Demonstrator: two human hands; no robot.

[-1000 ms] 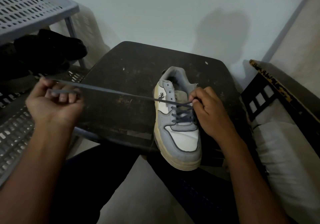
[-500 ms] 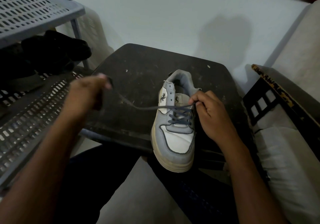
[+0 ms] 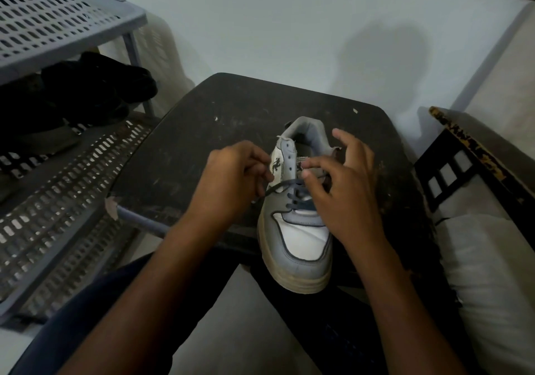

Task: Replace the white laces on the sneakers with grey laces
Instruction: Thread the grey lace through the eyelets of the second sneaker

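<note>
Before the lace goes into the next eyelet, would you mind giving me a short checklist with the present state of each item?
1. Sneaker steady on the dark table: ok, though its toe overhangs the near edge.
2. Grey lace in the left hand: ok, pinched beside the shoe.
3. Lower eyelets laced in grey: ok.
4. Upper eyelets free: ok, open holes show on the left flap.
5. Right hand clear of them: not ok, its fingers lie over the tongue.
6. Lace tip: cannot tell, hidden.

Half-laced sneaker (image 3: 298, 229) upright, grey lace (image 3: 292, 193) crisscrossed.
</note>
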